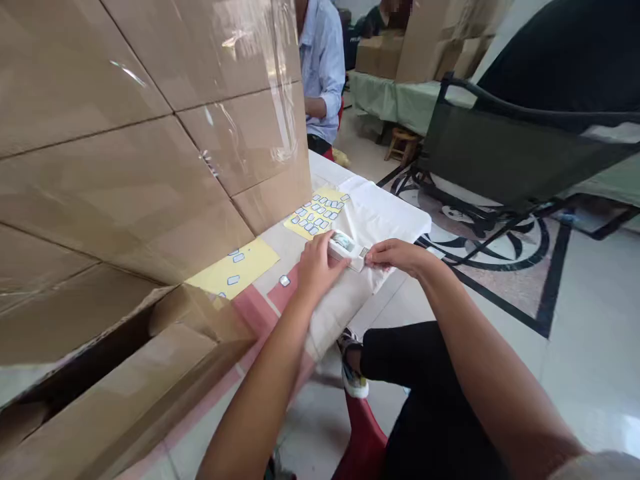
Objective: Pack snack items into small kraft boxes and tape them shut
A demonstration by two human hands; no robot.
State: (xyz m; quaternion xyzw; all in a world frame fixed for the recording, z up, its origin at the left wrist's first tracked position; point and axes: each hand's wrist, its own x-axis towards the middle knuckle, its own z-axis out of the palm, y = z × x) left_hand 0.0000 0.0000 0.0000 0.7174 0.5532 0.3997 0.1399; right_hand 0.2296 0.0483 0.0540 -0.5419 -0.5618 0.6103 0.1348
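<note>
A small white device (pixel 349 250) with a greenish panel on top lies at the table's right side. My left hand (pixel 316 261) is closed around its left end, thumb along the near edge. At the device's right end my right hand (pixel 393 256) is closed in a pinch, its fingertips touching a small grey piece (pixel 364 253) there. Whether that piece is loose or part of the device I cannot tell. Beyond the device, a yellow sheet (pixel 299 230) carries several small dark-edged grey pieces (pixel 320 222). One similar piece (pixel 285 281) lies alone left of my left hand.
Stacked cardboard boxes (pixel 115 173) wall off the left, with an open carton (pixel 165 353) in front. A second yellow sheet (pixel 260 257) holds several pieces. A person in a light blue shirt (pixel 325 60) sits beyond the table. A folding chair (pixel 480 153) stands at right.
</note>
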